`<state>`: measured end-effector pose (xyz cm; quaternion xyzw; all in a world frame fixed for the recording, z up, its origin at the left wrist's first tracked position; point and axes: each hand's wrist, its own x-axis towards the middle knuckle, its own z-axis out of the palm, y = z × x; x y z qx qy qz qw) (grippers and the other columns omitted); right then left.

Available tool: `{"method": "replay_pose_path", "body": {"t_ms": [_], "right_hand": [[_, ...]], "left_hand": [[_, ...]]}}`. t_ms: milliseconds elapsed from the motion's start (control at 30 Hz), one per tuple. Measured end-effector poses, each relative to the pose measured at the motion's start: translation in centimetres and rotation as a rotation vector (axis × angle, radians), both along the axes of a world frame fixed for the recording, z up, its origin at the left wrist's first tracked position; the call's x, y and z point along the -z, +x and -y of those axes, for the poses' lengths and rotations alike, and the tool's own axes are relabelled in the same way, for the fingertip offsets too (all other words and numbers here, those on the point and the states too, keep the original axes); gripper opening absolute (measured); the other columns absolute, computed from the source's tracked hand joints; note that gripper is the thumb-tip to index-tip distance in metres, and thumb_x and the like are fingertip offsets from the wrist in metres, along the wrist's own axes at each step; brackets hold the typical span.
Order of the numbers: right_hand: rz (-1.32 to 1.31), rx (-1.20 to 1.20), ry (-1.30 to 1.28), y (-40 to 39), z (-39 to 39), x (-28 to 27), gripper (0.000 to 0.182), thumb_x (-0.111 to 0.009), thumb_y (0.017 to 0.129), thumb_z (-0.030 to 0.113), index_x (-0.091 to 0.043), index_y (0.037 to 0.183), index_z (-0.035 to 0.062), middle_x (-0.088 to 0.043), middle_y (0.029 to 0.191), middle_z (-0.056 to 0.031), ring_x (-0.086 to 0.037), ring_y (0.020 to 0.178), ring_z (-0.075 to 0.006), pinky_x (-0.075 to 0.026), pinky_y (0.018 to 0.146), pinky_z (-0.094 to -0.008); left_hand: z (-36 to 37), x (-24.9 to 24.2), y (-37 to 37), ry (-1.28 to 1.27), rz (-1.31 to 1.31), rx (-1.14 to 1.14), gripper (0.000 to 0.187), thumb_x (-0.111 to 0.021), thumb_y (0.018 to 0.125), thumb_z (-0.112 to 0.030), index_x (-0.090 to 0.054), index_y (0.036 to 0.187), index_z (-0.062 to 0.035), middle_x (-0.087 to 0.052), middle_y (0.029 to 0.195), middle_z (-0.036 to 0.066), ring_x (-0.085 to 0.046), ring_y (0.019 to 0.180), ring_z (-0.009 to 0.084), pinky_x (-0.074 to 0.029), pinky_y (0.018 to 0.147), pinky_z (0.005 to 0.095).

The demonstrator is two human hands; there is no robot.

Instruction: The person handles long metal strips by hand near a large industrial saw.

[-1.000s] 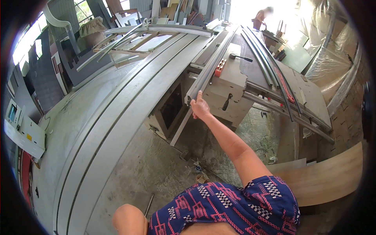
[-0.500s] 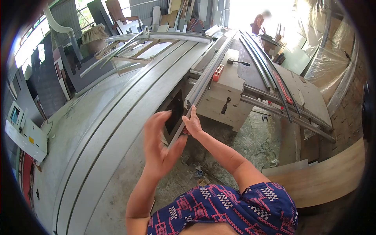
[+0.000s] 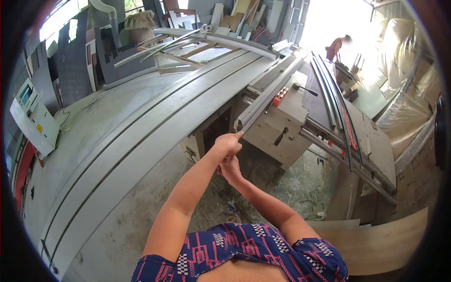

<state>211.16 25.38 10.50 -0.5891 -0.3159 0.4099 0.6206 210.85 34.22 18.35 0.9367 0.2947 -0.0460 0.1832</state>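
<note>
My left hand is closed at the near end of a long grey metal profile, its index finger stretched toward that end. Just below, my right hand is also closed, its fingers almost touching the left. Between them they grip a thin strip at the profile's near end. The hands now cover nearly all of it, though it showed in the earlier view. The profile runs away from me along a pale machine body. A red block and a black-handled lever are on top of the machine.
A long grooved sliding table stretches along my left. A white control cabinet stands at far left. Metal rails and long strips extend on the right. Another person bends at the back. Wooden boards lie at lower right.
My left hand was open and raised beside the strip; it has moved right and closed just above my right hand. The view has shifted, so the machine appears farther right and lower.
</note>
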Motion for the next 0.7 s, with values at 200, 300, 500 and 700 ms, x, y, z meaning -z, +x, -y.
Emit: {"method": "replay_pose_path", "body": {"t_ms": [200,300,500,700], "right_hand": [[0.02,-0.258,0.021,-1.1,3.5,-2.5,0.038,-0.056,0.089,0.014,-0.042,0.124,0.0078,-0.054,0.068,-0.0009,-0.053,0.052,-0.0098,-0.043,0.046,-0.0242],[-0.003,-0.546,-0.041,2.0,5.4,-2.8,0.054,-0.063,0.087,0.018,-0.042,0.135,0.0074,-0.058,0.071,-0.0021,-0.057,0.056,-0.0094,-0.047,0.05,-0.0227],[0.034,0.089,-0.097,12.4,2.7,-3.6,0.024,-0.061,0.084,0.02,-0.061,0.102,0.0027,-0.06,0.067,-0.0052,-0.058,0.05,-0.0132,-0.045,0.041,-0.0258],[0.286,0.277,-0.15,16.0,-2.4,-4.8,0.07,-0.063,0.083,0.025,-0.027,0.141,0.009,-0.061,0.085,-0.0122,-0.057,0.05,-0.0163,-0.042,0.038,-0.0289]], "left_hand": [[-0.1,0.9,0.4,-0.019,0.024,-0.034,0.066,-0.047,0.079,-0.011,-0.032,0.141,-0.0277,-0.06,0.115,0.014,-0.06,0.102,0.0315,-0.047,0.086,0.04],[-0.8,2.3,-0.4,0.012,0.073,0.0,0.071,-0.047,0.078,-0.005,-0.029,0.142,-0.028,-0.063,0.105,0.016,-0.062,0.094,0.0327,-0.049,0.08,0.0402],[1.1,1.8,-2.6,-0.049,0.065,-0.073,0.07,-0.047,0.079,-0.007,-0.028,0.143,-0.0263,-0.063,0.101,0.017,-0.062,0.092,0.0334,-0.049,0.079,0.0412],[2.4,1.1,-5.5,-0.035,0.087,-0.096,0.066,-0.045,0.081,-0.009,-0.029,0.143,-0.0254,-0.064,0.097,0.018,-0.062,0.088,0.0342,-0.05,0.076,0.0423]]}}
